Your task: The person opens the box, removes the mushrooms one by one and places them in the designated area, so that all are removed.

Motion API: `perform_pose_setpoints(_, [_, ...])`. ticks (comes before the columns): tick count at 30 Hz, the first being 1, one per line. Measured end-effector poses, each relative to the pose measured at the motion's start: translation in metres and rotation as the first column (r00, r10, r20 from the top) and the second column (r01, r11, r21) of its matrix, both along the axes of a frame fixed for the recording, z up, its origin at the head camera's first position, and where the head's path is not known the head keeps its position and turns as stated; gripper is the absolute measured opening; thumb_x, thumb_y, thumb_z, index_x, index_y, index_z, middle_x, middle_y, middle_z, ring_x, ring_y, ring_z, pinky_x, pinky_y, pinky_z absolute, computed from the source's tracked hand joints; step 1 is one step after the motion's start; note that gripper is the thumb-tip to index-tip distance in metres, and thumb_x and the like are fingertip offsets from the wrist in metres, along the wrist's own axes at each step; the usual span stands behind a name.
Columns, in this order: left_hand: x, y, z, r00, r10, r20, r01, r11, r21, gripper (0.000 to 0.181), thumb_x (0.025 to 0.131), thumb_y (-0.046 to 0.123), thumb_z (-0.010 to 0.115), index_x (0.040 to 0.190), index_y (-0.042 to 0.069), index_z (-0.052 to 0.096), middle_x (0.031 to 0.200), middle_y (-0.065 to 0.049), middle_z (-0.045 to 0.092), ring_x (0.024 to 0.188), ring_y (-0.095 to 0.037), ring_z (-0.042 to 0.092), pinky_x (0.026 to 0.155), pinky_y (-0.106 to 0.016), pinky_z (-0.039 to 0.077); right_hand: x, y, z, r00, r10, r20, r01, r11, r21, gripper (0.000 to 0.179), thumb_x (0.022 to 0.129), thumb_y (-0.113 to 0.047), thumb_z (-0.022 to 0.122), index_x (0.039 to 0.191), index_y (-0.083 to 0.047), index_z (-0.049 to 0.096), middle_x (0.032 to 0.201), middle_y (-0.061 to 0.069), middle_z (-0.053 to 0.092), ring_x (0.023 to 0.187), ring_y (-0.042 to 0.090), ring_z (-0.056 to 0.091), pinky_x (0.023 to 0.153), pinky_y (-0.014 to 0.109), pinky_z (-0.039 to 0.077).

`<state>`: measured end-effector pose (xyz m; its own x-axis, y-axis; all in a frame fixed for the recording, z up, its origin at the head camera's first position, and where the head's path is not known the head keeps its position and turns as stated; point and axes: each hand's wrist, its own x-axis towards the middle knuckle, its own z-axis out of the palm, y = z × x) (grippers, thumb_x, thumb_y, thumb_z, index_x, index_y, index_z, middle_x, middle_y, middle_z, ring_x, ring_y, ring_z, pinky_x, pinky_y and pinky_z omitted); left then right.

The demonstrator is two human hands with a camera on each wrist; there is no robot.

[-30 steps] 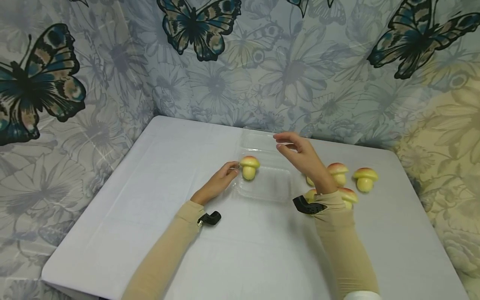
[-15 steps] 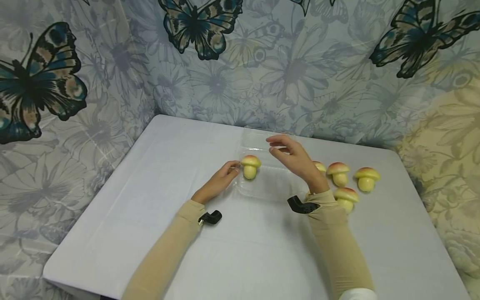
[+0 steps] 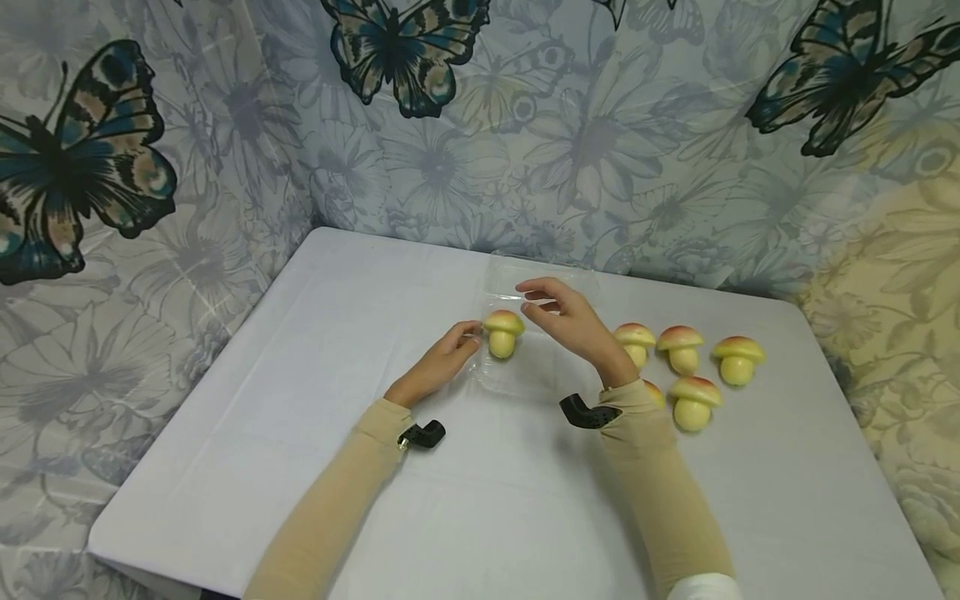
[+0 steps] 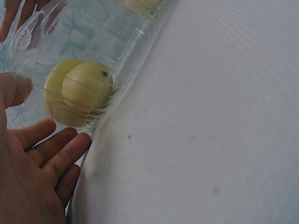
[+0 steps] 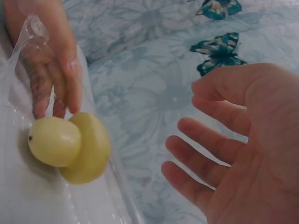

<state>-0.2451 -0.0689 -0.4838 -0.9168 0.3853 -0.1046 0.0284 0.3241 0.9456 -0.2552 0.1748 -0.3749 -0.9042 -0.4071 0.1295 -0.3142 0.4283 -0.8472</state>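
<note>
A clear plastic container [image 3: 536, 379] with a hinged lid folded back [image 3: 510, 279] lies on the table. One toy mushroom [image 3: 502, 335], with a yellow cap blushed red and a pale stem, lies inside at the left. My left hand [image 3: 437, 364] is at the container's left side, fingers extended along the outside wall by that mushroom [image 4: 88, 88]. Over the container's right part hovers my right hand [image 3: 573, 327], fingers loosely bent and apart. In the right wrist view, nothing is between the fingers of that hand [image 5: 243, 144].
Several more toy mushrooms [image 3: 692, 404] lie on the table right of the container, one partly hidden by the right wrist. The white table [image 3: 300, 350] meets a wall hung with butterfly-patterned cloth [image 3: 442, 167]. Each wrist carries a black camera [image 3: 588, 412].
My right hand has moved left and slightly down over the container, nearer the mushroom inside, uncovering more of the mushrooms at the right. The left hand stays at the container's side.
</note>
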Motion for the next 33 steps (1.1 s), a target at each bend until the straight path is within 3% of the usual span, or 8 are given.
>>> perform_pose_setpoints(14, [-0.001, -0.001, -0.002, 1.000, 0.001, -0.002, -0.001, 1.000, 0.002, 0.051, 0.107, 0.048, 0.043, 0.153, 0.025, 0.039, 0.156, -0.001, 0.045, 0.143, -0.026, 0.046, 0.118, -0.052, 0.037, -0.013, -0.017, -0.018, 1.000, -0.008, 0.013, 0.007, 0.994, 0.110, 0.040, 0.100, -0.014, 0.061, 0.138, -0.003, 0.057, 0.143, 0.018, 0.053, 0.134, 0.038, 0.050, 0.109, 0.054, 0.044])
perform_pose_setpoints(33, [0.001, -0.001, 0.001, 1.000, 0.000, 0.004, 0.000, 1.000, -0.002, 0.050, 0.107, 0.047, 0.043, 0.152, 0.027, 0.039, 0.156, -0.001, 0.045, 0.143, -0.026, 0.046, 0.119, -0.052, 0.037, -0.012, -0.018, -0.030, 0.998, 0.001, 0.061, -0.010, 0.988, 0.154, 0.043, 0.101, -0.019, 0.061, 0.140, -0.002, 0.055, 0.146, 0.022, 0.050, 0.138, 0.041, 0.045, 0.112, 0.059, 0.039])
